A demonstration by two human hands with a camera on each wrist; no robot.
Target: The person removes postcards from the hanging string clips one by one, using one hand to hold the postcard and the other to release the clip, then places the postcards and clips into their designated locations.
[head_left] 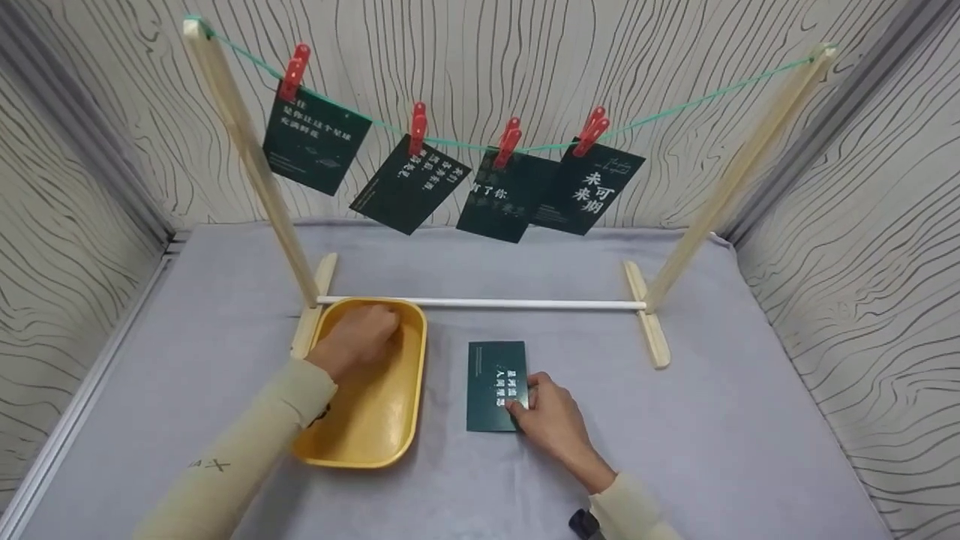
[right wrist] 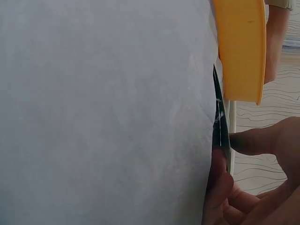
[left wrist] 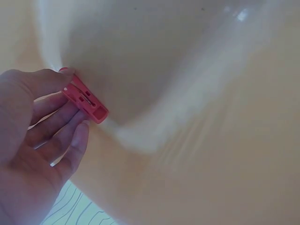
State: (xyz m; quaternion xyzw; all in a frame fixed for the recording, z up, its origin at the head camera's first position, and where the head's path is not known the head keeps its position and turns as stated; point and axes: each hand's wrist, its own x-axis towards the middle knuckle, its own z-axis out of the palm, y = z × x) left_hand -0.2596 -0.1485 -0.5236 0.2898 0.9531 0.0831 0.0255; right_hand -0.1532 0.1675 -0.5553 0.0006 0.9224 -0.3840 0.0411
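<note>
Down inside a yellow plastic basin (head_left: pixel 375 420), my left hand (head_left: pixel 360 335) pinches a red clothespin (left wrist: pixel 86 97) between thumb and fingers, as the left wrist view shows. To the basin's right, my right hand (head_left: pixel 553 412) grips a dark green card (head_left: pixel 487 382) with white printed characters by its right edge, thumb on top and fingers beneath. In the right wrist view the card (right wrist: pixel 220 117) is seen edge-on, just above the cloth. On a green string (head_left: pixel 690 105) behind hang several similar dark cards (head_left: pixel 319 142), each under a red clothespin (head_left: pixel 418 129).
Two wooden posts (head_left: pixel 247 150) hold the string's ends. A white rod (head_left: pixel 525 304) joins their wooden feet (head_left: pixel 654 337) low across the table, behind the basin and the card. Grey cloth (head_left: pixel 712 420) covers the table, and patterned panels (head_left: pixel 480 45) enclose it.
</note>
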